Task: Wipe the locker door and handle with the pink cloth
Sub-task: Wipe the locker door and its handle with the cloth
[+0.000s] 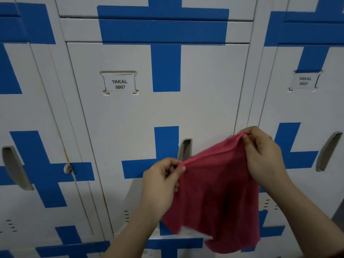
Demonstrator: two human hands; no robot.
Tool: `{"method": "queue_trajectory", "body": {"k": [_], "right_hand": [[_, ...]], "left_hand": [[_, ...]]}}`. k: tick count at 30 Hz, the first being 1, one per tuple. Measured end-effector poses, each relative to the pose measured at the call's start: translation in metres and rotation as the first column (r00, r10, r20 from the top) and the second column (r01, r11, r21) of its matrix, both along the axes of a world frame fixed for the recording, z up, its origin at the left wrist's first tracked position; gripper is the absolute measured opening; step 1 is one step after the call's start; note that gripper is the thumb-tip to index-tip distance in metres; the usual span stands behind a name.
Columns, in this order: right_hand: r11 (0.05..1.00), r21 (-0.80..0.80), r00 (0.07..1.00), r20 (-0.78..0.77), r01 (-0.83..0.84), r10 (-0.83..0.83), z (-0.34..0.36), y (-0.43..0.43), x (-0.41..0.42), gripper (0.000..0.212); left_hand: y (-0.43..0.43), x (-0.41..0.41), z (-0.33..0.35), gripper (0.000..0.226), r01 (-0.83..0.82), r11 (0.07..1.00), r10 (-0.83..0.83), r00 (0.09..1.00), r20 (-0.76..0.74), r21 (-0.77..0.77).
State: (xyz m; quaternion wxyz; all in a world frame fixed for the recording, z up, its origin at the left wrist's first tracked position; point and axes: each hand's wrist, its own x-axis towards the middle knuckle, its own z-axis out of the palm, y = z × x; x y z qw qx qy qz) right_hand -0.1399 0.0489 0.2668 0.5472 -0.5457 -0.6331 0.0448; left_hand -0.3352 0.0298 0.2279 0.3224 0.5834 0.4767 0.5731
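Observation:
A white locker door with blue painted crosses fills the middle of the head view; its label reads YAKAL 0007. Its recessed grey handle sits low on the door, just above my hands. The pink cloth hangs spread in front of the door's lower right. My left hand pinches the cloth's top edge at the left. My right hand pinches the same edge higher up at the right. The cloth hides the door's lower right corner.
Neighbouring lockers stand on both sides, each with a recessed handle: left handle, right handle. A small metal latch sits on the left door's edge. Another label is on the right locker. More locker doors run above and below.

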Motion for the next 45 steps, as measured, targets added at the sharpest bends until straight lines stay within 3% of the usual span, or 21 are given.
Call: {"method": "queue_trajectory", "body": {"k": [3,8,13,17,19,22,26,36,39,45], "right_hand": [[0.990,0.082,0.993,-0.033,0.116,-0.113,0.006,0.004,-0.007,0.020],[0.912,0.233,0.941,-0.108,0.338,-0.321,0.014,0.015,-0.013,0.020],[0.906,0.279,0.934,-0.253,0.319,-0.251,0.007,0.025,-0.019,0.024],[0.843,0.413,0.927,-0.293,0.345,-0.235,-0.005,0.030,-0.034,0.025],[0.824,0.483,0.952,-0.218,0.297,-0.215,-0.018,0.032,-0.042,0.032],[0.866,0.463,0.980,-0.030,0.190,-0.198,-0.042,0.038,-0.048,0.046],[0.854,0.465,0.946,0.096,0.232,-0.310,-0.048,0.051,-0.043,0.050],[0.834,0.502,0.924,0.158,0.229,-0.349,-0.066,0.058,-0.041,0.056],[0.845,0.486,0.914,0.197,0.223,-0.354,-0.073,0.058,-0.041,0.055],[0.855,0.462,0.935,0.132,0.236,-0.330,-0.061,0.058,-0.040,0.057]], "left_hand": [[0.009,0.013,0.006,0.029,-0.170,0.979,0.157,0.981,0.113,0.116],[0.017,0.032,0.009,0.036,-0.273,0.948,0.217,0.931,0.293,0.162],[0.013,0.058,0.006,0.010,-0.339,0.936,0.257,0.841,0.477,0.094],[0.014,0.071,0.004,0.020,-0.286,0.958,0.223,0.775,0.591,0.013],[0.014,0.073,0.003,0.024,-0.298,0.954,0.226,0.772,0.594,0.024],[0.016,0.073,0.004,0.021,-0.347,0.937,0.270,0.782,0.562,0.033],[0.027,0.070,0.012,0.009,-0.406,0.914,0.331,0.761,0.558,0.012],[0.028,0.054,-0.014,0.015,-0.356,0.928,0.308,0.898,0.316,0.108],[0.026,0.053,-0.018,0.018,-0.342,0.935,0.300,0.906,0.299,0.097],[0.034,0.055,0.003,0.019,-0.336,0.926,0.263,0.900,0.347,0.171]]}}
